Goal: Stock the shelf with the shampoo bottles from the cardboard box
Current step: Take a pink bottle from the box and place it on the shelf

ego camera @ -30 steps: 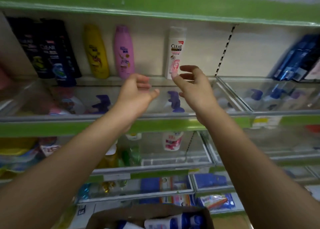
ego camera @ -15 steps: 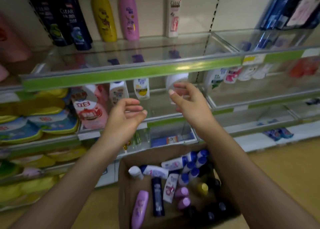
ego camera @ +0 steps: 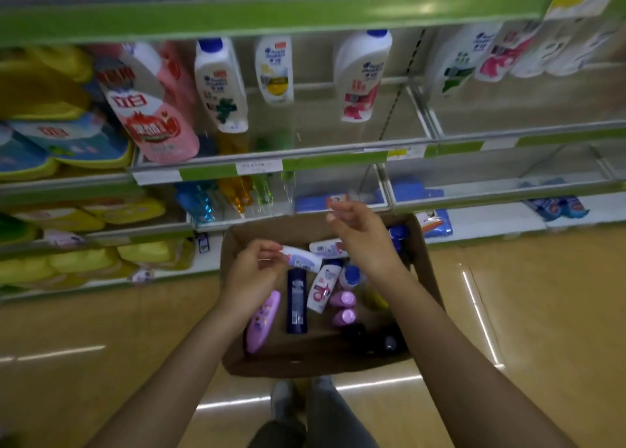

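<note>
An open cardboard box (ego camera: 233, 356) stands on the floor below me, with several shampoo bottles lying inside. My left hand (ego camera: 250, 278) is low in the box, its curled fingertips at the cap end of a white bottle (ego camera: 303, 261); a firm pinch is not clear. My right hand (ego camera: 359, 241) hovers over the box's far side, fingers relaxed and empty. A purple bottle (ego camera: 262, 319), a dark blue bottle (ego camera: 297, 302) and a white-and-pink bottle (ego camera: 323, 290) lie beside the left hand. The shelf (ego camera: 305, 163) above holds white shampoo bottles (ego camera: 220, 85).
Pink and yellow refill pouches (ego camera: 152, 122) fill the shelves at left. More white bottles (ego camera: 474, 55) stand at upper right. Low shelves hold blue packs (ego camera: 555, 207). The wooden floor (ego camera: 542, 312) spreads on both sides of the box. My legs (ego camera: 321, 413) are right behind it.
My view has tilted down from the upper shelves to the box. Both hands dropped from shelf height; the left one now reaches the white bottle, the right one hangs above the box.
</note>
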Tool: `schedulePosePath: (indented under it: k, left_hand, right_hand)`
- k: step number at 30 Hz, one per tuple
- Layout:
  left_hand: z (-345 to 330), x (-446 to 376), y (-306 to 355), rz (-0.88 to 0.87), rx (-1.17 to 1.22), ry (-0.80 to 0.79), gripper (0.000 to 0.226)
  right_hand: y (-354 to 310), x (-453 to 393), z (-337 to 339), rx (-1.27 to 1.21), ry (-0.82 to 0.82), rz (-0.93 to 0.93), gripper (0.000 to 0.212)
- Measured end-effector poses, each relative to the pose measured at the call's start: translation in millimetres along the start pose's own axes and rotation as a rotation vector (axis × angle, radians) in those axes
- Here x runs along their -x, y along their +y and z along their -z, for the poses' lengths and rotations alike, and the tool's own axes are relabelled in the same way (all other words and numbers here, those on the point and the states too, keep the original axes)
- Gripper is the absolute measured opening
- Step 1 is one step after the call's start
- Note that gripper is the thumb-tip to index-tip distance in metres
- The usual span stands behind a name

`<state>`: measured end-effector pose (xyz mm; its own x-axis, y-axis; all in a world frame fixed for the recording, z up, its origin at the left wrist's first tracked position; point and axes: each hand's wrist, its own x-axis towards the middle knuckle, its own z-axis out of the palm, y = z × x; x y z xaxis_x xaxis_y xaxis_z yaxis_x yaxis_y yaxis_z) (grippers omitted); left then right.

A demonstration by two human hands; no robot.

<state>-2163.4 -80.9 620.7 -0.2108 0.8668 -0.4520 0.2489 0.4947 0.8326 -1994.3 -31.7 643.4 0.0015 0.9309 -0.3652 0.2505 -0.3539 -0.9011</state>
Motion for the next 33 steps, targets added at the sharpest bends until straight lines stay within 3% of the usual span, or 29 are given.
schedulePosePath:
  k: [7,10,13,18,23,28,33]
  left_hand:
    - [-27,1,-67,0.238,-0.071,0.111,0.023]
    - [-33,3,-98,0.371,-0.086,0.112,0.003]
    - [-37,0,-131,0.429,-0.1,0.143,0.024]
    - [-41,-2,-167,0.515,-0.09,0.164,0.023]
    - [-46,-9,-195,0.589,-0.031,0.188,0.008]
    - [-43,-26,-207,0.629,0.044,0.2,0.018]
    - [-31,-36,-209,0.744,0.308,0.227,0.023]
  right_hand:
    - [79,-8,-25,0.045,-0.108,-0.226,0.017]
    - [111,-6,-43,0.111,-0.173,-0.292,0.021]
    - [145,-6,-60,0.208,-0.233,-0.324,0.024]
    - [193,-14,-94,0.268,-0.331,-0.416,0.021]
    - [230,-38,-131,0.375,-0.392,-0.399,0.023]
    - [258,-77,-161,0.457,-0.427,-0.334,0.019]
    - [278,-113,-174,0.519,-0.571,-0.246,0.042]
